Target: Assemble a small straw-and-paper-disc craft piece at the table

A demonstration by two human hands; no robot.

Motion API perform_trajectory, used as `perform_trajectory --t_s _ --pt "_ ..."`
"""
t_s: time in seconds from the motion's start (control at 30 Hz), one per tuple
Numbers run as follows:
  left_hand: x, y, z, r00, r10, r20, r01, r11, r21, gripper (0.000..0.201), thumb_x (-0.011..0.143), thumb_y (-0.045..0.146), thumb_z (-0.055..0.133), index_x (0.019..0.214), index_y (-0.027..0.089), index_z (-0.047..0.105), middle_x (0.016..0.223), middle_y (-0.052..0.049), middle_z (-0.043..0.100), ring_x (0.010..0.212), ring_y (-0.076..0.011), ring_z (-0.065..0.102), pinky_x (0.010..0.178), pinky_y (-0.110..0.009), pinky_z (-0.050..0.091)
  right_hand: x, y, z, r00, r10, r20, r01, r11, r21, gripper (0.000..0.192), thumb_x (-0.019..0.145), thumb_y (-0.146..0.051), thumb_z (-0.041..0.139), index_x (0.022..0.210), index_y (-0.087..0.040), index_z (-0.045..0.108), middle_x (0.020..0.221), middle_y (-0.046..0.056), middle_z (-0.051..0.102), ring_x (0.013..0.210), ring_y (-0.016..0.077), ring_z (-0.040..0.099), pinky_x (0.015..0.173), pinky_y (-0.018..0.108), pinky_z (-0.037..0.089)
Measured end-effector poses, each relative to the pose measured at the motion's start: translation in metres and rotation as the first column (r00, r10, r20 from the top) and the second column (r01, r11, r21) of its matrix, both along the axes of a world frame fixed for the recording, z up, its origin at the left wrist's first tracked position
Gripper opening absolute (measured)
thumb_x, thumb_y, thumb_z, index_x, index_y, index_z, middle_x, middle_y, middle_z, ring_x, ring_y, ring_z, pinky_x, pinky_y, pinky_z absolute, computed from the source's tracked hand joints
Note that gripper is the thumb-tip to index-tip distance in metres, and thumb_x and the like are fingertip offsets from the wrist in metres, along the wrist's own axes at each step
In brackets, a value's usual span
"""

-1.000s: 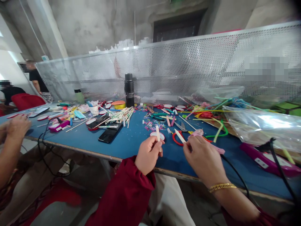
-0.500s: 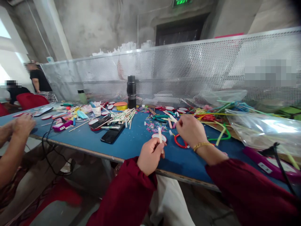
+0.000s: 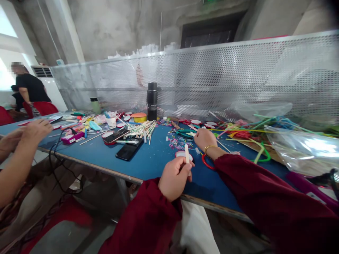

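My left hand point(image 3: 177, 176) pinches a pale wooden craft stick point(image 3: 186, 154), which points upward between thumb and fingers. Just behind it on the table lies a round white disc with a red rim point(image 3: 182, 154). My right hand point(image 3: 205, 139) is stretched over the clutter, its fingers curled downward; anything in them is hidden. Beside its fingertips are green-handled pliers point(image 3: 184, 133) and some pale sticks. Below the right wrist lies a red ring-shaped handle point(image 3: 206, 163), partly covered by the sleeve. Small pink and purple bits point(image 3: 178, 143) are scattered between the hands.
A black bottle point(image 3: 152, 102) stands at the back near the mesh screen point(image 3: 212, 81). Black phones point(image 3: 129, 150) and a heap of paper sticks point(image 3: 143, 129) lie left. Plastic bags point(image 3: 304, 148) and a purple device point(image 3: 304, 187) sit right. Another person's hands point(image 3: 37, 132) are far left.
My right hand has reached farther forward and left, toward the pliers and sticks. My left hand keeps hold of the craft stick. The view has turned slightly left.
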State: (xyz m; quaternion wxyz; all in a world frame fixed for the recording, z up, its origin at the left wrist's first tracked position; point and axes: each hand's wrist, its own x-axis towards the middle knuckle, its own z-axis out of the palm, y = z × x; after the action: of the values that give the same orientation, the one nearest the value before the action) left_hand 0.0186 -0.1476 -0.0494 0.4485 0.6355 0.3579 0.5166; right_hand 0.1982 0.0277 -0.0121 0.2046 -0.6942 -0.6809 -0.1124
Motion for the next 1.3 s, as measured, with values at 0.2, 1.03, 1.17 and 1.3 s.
perform_trajectory --t_s 0.2,1.03,1.17,1.3 --pt "0.0 0.001 0.0 1.0 0.0 -0.006 0.0 1.0 0.001 0.019 0.098 0.028 0.05 0.099 0.016 0.065 0.063 0.002 0.058 0.051 -0.0086 0.046 0.058 -0.023 0.039 -0.002 0.006 -0.004 0.999 0.012 0.033 -0.01 0.997 -0.078 0.03 0.09 -0.019 0.05 0.109 -0.011 0.073 0.102 0.022 0.074 0.096 0.0287 0.069 0.078 0.035 0.045" --pt "0.001 0.001 0.0 1.0 0.002 -0.005 -0.002 0.999 -0.033 0.019 0.097 0.029 0.05 0.098 0.016 0.065 0.063 0.004 0.056 0.051 -0.0074 0.043 0.057 -0.021 0.037 0.049 0.008 0.012 0.754 0.321 0.573 -0.246 0.947 -0.208 0.03 0.096 -0.018 0.049 0.1 -0.017 0.079 0.1 0.018 0.076 0.098 0.0298 0.069 0.078 0.037 0.041" --pt "0.001 0.0 0.001 1.0 0.001 0.0 -0.001 0.999 -0.047 0.019 0.097 0.03 0.05 0.097 0.016 0.064 0.062 0.004 0.055 0.051 -0.0074 0.043 0.057 -0.021 0.037 0.044 0.005 0.015 0.641 0.411 0.648 -0.351 0.908 -0.229 0.026 0.095 -0.017 0.052 0.095 -0.015 0.078 0.093 0.016 0.078 0.091 0.0271 0.071 0.083 0.04 0.038" --pt "0.001 0.0 0.002 1.0 0.002 0.0 -0.002 0.999 -0.05 0.019 0.096 0.03 0.051 0.096 0.016 0.064 0.062 0.004 0.055 0.05 -0.0073 0.043 0.057 -0.021 0.037 0.045 0.006 0.023 0.564 0.478 0.674 -0.426 0.867 -0.258 0.02 0.094 -0.015 0.055 0.09 -0.016 0.075 0.087 0.012 0.078 0.082 0.0235 0.07 0.082 0.039 0.037"
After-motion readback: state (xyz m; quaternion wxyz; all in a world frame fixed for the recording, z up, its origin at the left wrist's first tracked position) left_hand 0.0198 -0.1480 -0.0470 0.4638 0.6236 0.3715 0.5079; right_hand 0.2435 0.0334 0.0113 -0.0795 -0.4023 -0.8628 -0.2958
